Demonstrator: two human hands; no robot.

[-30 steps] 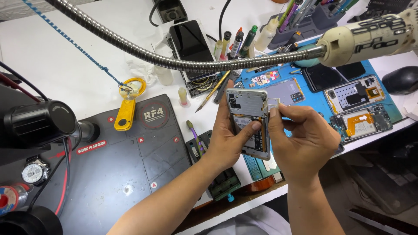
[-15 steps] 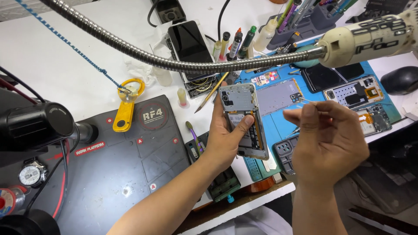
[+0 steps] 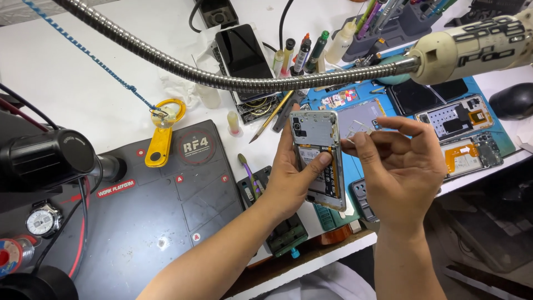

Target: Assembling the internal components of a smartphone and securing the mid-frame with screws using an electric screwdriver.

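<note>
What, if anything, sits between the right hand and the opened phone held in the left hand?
Nothing visible. The left hand grips the opened phone upright, thumb across its exposed inside. The right hand is right beside the phone's edge, fingertips pinching a small clear piece, with only open air between.

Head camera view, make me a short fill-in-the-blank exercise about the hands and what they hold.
1. The opened phone is gripped in the ____ hand.
2. The right hand pinches a small ____ piece of film.
3. The pry tool lying on the dark work mat is ____.

Missing words: left; clear; yellow
</note>
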